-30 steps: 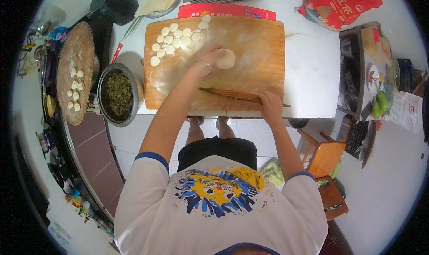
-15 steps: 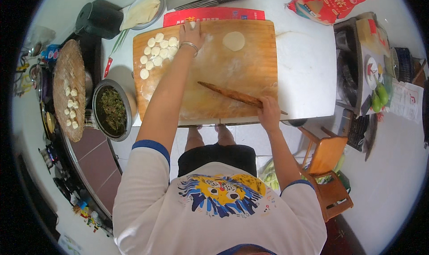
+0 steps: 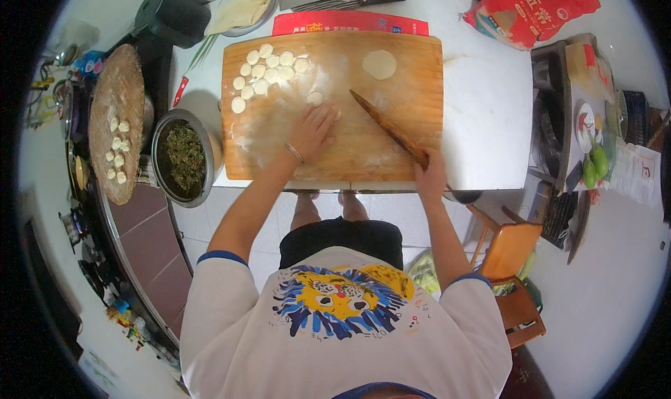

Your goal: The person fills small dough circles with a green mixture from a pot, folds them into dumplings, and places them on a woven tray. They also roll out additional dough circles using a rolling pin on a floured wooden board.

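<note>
My right hand (image 3: pixel 432 170) is wrapped round the thick part of a tapered wooden rolling pin (image 3: pixel 386 125), which points up and left over the floured wooden board (image 3: pixel 279 165). Fingers stretched out, my left hand (image 3: pixel 314 130) lies low over the middle of the board. Just beyond its fingertips is a small dough round (image 3: pixel 315 98); a second pale bit shows beside the fingers, partly covered. Several more dough rounds (image 3: pixel 272 61) lie grouped at the board's far left. One rolled-out dough wrapper (image 3: pixel 379 64) rests flat at the far right of the board.
Left of the board stands a metal bowl (image 3: pixel 159 154) of chopped green filling. Beyond it, a round woven tray (image 3: pixel 115 70) bears several shaped dough pieces. Knives (image 3: pixel 370 1) lie behind the board, near a red bag (image 3: pixel 531 11). A wooden chair (image 3: pixel 514 249) stands at right.
My left hand has come back from the far left group to the middle of the board, where a dough round now lies. The rolling pin has swung to a steeper angle, still in my right hand.
</note>
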`<state>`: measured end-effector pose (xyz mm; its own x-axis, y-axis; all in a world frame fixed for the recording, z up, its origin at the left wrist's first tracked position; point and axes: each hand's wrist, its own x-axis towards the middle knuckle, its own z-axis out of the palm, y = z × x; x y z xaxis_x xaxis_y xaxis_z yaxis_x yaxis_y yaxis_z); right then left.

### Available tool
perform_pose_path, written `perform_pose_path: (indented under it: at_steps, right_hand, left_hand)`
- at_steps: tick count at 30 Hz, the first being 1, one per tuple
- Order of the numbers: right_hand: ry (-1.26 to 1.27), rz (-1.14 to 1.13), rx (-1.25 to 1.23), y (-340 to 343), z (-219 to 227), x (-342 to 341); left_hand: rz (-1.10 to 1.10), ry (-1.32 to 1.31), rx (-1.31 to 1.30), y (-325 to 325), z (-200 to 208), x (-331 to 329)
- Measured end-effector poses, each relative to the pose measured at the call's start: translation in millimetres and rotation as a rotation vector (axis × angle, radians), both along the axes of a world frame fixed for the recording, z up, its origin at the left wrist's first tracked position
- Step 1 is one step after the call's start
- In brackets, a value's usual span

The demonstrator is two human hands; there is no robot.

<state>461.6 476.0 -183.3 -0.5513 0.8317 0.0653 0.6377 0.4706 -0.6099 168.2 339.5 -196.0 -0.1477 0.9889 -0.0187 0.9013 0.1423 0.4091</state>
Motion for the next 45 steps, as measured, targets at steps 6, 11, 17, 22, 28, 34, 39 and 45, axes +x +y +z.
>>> perform_pose_path:
  at_steps: [6,11,17,22,28,34,39,45]
  right_hand:
    - [-0.027,0.029,0.103,0,-15,-67]
    - [0.002,0.08,0.164,8,-19,-92]
    - [0.174,0.062,0.24,-1,6,-86]
    - [0.439,-0.042,-0.453,-16,23,-75]
    - [0.6,-0.062,-0.803,-26,18,-81]
    - [0.433,0.075,-0.724,-28,16,-91]
    - [0.244,0.081,-0.484,-33,12,-99]
    - [0.097,0.055,-0.421,-35,3,-109]
  left_hand:
    - [0.16,0.109,-0.036,-14,-12,18]
    - [0.127,0.03,0.052,1,-17,28]
    - [0.195,-0.057,0.174,-15,-17,56]
    - [0.551,-0.464,0.152,-36,-8,59]
    - [0.809,-0.771,0.29,-44,-9,63]
    - [0.834,-1.052,0.381,-47,-19,64]
    - [0.861,-0.942,0.26,-46,-9,66]
    - [0.936,-0.754,0.092,-39,7,61]
